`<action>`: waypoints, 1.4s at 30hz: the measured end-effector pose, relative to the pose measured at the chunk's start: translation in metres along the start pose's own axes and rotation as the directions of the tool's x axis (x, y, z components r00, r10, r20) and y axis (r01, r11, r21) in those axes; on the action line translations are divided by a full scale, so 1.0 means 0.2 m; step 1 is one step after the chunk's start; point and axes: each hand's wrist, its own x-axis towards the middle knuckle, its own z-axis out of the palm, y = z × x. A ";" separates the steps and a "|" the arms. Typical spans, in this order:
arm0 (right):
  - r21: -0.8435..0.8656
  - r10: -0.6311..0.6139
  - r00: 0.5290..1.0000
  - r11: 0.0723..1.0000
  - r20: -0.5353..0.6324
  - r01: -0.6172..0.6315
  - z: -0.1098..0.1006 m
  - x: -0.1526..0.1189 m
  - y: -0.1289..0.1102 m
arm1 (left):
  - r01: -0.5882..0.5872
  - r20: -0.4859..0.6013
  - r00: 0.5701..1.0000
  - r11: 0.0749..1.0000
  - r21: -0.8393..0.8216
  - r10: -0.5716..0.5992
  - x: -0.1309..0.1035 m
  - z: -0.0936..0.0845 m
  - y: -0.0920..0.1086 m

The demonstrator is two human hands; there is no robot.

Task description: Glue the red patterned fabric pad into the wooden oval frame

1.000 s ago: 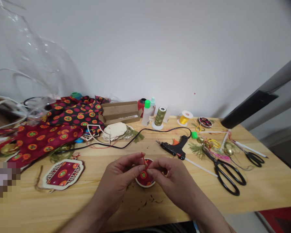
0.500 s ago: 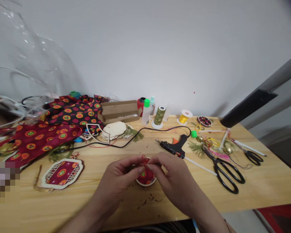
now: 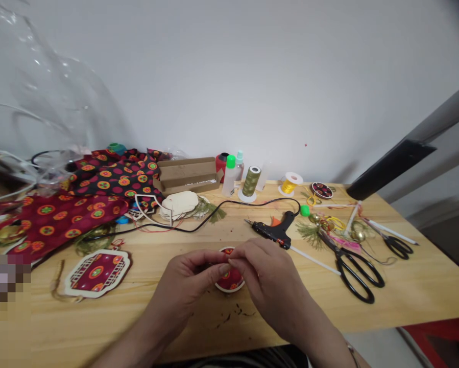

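Observation:
A small round ornament (image 3: pixel 231 281), covered in dark red patterned fabric with a pale rim, lies low at the middle of the table, partly hidden by my hands. At its upper edge my left hand (image 3: pixel 193 283) pinches thin red cord between thumb and forefinger. From the other side my right hand (image 3: pixel 265 286) is closed in a pinch against the same cord, its fingertips meeting those of the left. Only a speck of the cord shows between them. Left of my hands lies a larger framed ornament (image 3: pixel 98 272) with matching fabric, a red cord loop and a lattice pattern.
A black glue gun (image 3: pixel 273 232) lies just beyond my right hand. Large scissors (image 3: pixel 354 266) and smaller scissors (image 3: pixel 395 245) rest at right. Behind are a green thread spool (image 3: pixel 251 182), a yellow spool (image 3: pixel 290 185), bottles and a cardboard box (image 3: pixel 189 176). Patterned cloth (image 3: pixel 68 217) is heaped left.
My right fingers have shifted slightly left and closed in over the red cord. The cord loop that stood up between the fingertips is now mostly hidden.

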 end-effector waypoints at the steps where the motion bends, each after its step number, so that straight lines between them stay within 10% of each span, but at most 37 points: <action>1: 0.013 -0.005 1.000 1.000 -0.005 0.005 0.00 0.00 0.00 | 0.000 -0.004 1.000 1.000 0.010 0.000 0.00 0.00 0.00; 11: 0.441 0.221 0.971 0.883 -0.091 -0.160 0.02 0.01 0.06 | 0.061 0.010 0.998 0.992 -0.108 -0.060 -0.01 0.01 0.00; 24: 0.833 0.356 0.878 0.336 0.321 -0.440 0.09 0.04 0.10 | 0.076 0.036 0.997 0.985 -0.154 -0.071 -0.02 0.01 0.01; 42: 0.787 0.338 0.908 0.477 0.248 -0.392 0.06 0.03 0.07 | 0.100 0.054 0.994 0.984 -0.148 -0.093 -0.02 0.03 0.03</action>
